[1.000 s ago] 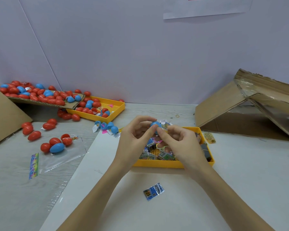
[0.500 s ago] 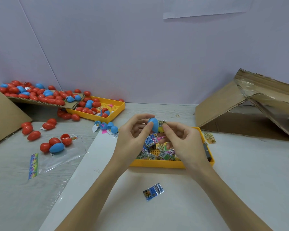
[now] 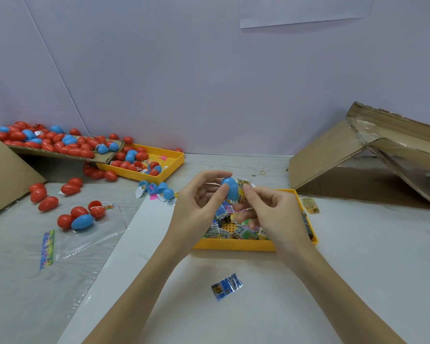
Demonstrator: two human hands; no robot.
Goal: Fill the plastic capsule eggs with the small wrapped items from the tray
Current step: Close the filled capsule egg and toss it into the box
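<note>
Hands: left hand (image 3: pixel 199 202) is pinching a blue capsule egg (image 3: pixel 230 187) between thumb and fingertips above the far edge of the near yellow tray (image 3: pixel 233 245); right hand (image 3: pixel 271 209) is curling thumb and forefinger round a small wrapped item (image 3: pixel 242 182) right against the egg's right side.

Change: a second ago both hands were bunched together over the egg, hiding most of it; now they are drawing slightly apart, the egg is standing clear and nearly upright, and the wrapper is showing beside it.

Meaning for the task: I judge the item is being worked into the egg; whether the shell is open on its hidden side I cannot tell.

Supply: more wrapped packets (image 3: pixel 236 229) are lying loose in the near tray, directly under the hands.

Stray piece: one blue packet (image 3: pixel 227 286) is lying on the tabletop toward the near edge, outside the tray.

Eggs: red and blue eggs (image 3: pixel 60 142) are piling up at the tabletop's far left, spilling off a cardboard flap into a second yellow tray (image 3: pixel 176 160).

Right side: an opened cardboard box (image 3: pixel 333 160) is lying on its side.
</note>
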